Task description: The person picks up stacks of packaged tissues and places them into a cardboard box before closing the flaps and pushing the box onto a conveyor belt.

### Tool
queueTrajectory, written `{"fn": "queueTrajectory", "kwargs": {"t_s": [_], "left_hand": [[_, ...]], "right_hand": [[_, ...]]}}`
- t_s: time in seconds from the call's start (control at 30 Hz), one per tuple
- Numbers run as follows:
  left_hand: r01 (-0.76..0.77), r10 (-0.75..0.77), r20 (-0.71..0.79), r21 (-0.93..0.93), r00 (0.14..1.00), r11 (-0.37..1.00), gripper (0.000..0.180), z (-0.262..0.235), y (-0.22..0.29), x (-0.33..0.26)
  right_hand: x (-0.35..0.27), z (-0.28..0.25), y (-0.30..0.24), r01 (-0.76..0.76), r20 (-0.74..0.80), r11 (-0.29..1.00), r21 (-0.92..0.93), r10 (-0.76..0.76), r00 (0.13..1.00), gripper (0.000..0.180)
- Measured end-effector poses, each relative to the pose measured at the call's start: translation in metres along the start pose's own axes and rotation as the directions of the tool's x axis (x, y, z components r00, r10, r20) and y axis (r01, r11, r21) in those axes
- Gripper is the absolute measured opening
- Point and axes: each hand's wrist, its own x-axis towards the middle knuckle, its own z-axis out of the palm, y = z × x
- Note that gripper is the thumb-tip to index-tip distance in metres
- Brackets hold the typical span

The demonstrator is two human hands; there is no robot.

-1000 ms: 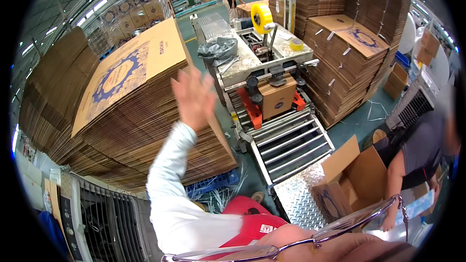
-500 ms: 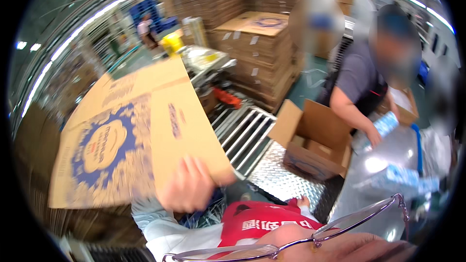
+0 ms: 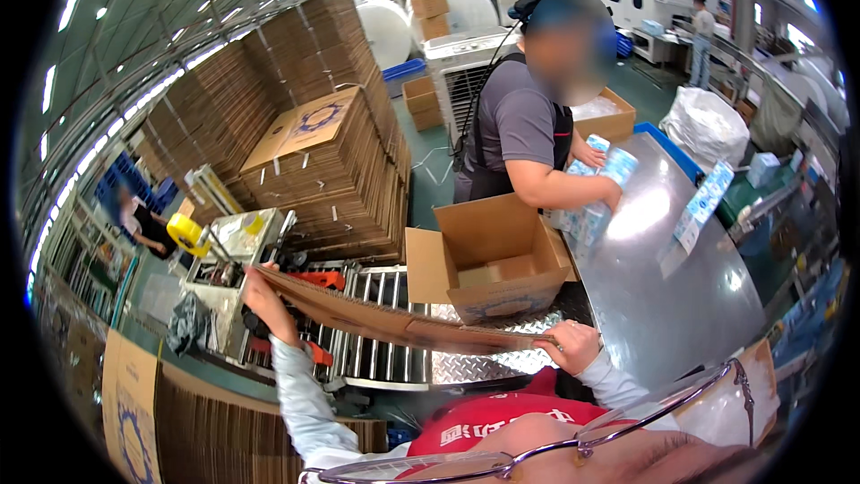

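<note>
A flat, folded cardboard box [image 3: 385, 321] spans the space in front of me, seen nearly edge-on. My left hand [image 3: 267, 298] grips its left end, and my right hand [image 3: 571, 345] is closed on its right end. Below it lie the metal rollers [image 3: 381, 285] of a conveyor and a diamond-plate sheet [image 3: 466, 366]. Just beyond stands an open cardboard box [image 3: 493, 260] with its flaps up. Across from me a co-worker [image 3: 528, 125] holds blue-and-white packs [image 3: 600, 175] in both hands above a shiny metal table [image 3: 667, 260].
Tall stacks of flat cardboard [image 3: 331, 188] rise at the back left. A taping machine with a yellow tape roll [image 3: 185, 235] stands left of the rollers. More flat boxes [image 3: 260, 435] stand on edge at my lower left. A pack [image 3: 703, 206] lies on the table.
The flat box has swung from my left to the front and turned edge-on. My right hand now shows on its other end. My view has turned right; the co-worker gathers packs.
</note>
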Motion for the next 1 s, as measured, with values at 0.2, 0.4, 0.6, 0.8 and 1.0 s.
{"fn": "queueTrajectory", "kwargs": {"t_s": [0.2,0.4,0.6,0.8,1.0], "left_hand": [[0.574,-0.5,0.357,-0.142,0.789,0.806,0.112,0.008,-0.099,-0.169],[0.575,-0.443,0.409,-0.296,0.798,0.763,0.114,0.027,-0.097,-0.215],[0.643,-0.351,0.727,-0.16,0.591,0.749,0.106,0.004,-0.042,-0.163],[0.07,-0.108,0.977,0.123,-0.184,0.99,0.095,0.053,-0.082,-0.167],[-0.682,-0.546,0.813,0.281,-0.205,0.675,0.109,0.105,-0.078,-0.298]], "right_hand": [[-0.019,-0.003,-0.001,-0.027,0.277,0.969,-0.246,0.097,0.956,0.036],[0.013,0.004,0.037,-0.146,0.311,0.875,-0.463,0.314,0.897,0.072],[0.066,-0.013,0.046,-0.354,0.51,0.791,-0.499,0.598,0.618,0.074],[0.035,0.066,0.033,-0.52,0.571,0.804,-0.289,0.581,0.58,0.082],[-0.037,0.139,0.037,-0.412,0.645,0.906,-0.098,0.373,0.667,0.08]]}}
